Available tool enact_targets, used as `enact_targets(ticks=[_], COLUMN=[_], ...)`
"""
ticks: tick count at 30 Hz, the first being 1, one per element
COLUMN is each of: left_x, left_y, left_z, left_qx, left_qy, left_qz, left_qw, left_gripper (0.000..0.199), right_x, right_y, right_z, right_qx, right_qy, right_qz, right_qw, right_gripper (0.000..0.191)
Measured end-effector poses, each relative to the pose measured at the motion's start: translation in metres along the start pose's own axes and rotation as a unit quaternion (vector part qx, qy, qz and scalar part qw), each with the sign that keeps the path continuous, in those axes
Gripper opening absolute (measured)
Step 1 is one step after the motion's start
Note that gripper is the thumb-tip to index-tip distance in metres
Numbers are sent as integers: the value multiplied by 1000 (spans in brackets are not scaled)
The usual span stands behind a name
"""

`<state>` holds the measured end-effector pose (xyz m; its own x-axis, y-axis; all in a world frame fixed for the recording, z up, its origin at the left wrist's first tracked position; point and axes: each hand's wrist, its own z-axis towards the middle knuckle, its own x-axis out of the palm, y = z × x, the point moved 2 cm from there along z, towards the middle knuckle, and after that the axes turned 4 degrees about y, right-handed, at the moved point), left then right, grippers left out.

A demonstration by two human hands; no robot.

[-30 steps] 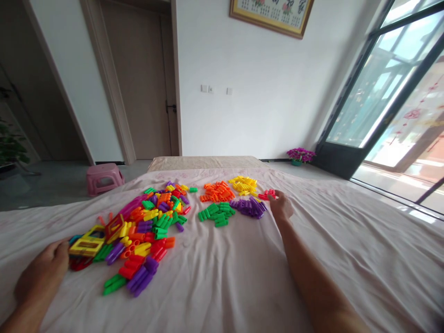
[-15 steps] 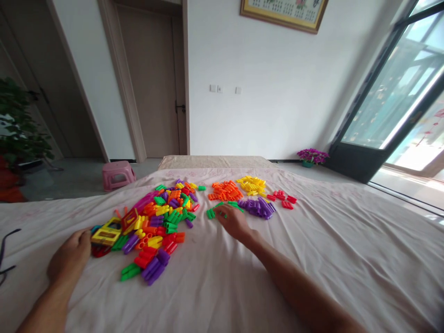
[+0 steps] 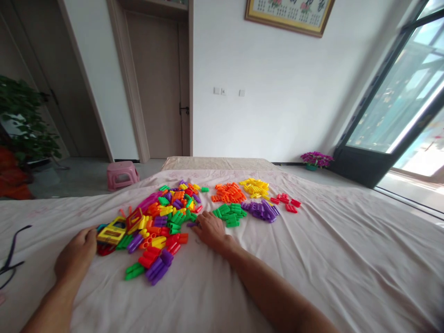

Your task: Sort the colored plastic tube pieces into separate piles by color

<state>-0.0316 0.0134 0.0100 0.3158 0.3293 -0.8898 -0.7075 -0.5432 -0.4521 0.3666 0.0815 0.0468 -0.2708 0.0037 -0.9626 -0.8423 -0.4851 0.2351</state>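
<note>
At the right edge of a mixed heap of colourful plastic tube blocks, my right hand reaches in with its fingers apart. Its fingertips are beside a small purple block and green ones; whether they touch is too small to tell. My left hand is closed at the heap's left end, its thumb and finger against the edge of a yellow toy piece. A red toy piece leans beside that one. Just beyond my right hand lies a group of green blocks.
Single-colour groups lie on the sheet: orange, yellow, purple and red. Glasses rest at the far left. A pink stool stands on the floor beyond.
My right hand has moved left from the green group to the heap's right edge, uncovering the green blocks. My left hand stays at the yellow toy piece. The view has shifted slightly.
</note>
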Motion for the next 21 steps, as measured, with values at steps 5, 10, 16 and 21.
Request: enact_targets(ticks=[5, 10, 16, 21], left_x=[-3, -4, 1, 3], left_y=[-4, -5, 3, 4], left_z=[-4, -6, 0, 2], left_qx=[-26, -37, -37, -24], left_qy=[12, 26, 35, 29], left_qz=[5, -7, -26, -16], left_qw=[1000, 999, 998, 999], left_gripper=[71, 73, 76, 76], right_x=[-5, -40, -93, -121], right_y=[-20, -55, -119, -165], right_z=[-2, 0, -15, -39], right_qx=[-8, 78, 255, 360], right_qy=[-25, -110, -90, -88], right_qz=[63, 81, -2, -35], right_qw=[998, 988, 963, 928], right_gripper=[19, 21, 29, 30])
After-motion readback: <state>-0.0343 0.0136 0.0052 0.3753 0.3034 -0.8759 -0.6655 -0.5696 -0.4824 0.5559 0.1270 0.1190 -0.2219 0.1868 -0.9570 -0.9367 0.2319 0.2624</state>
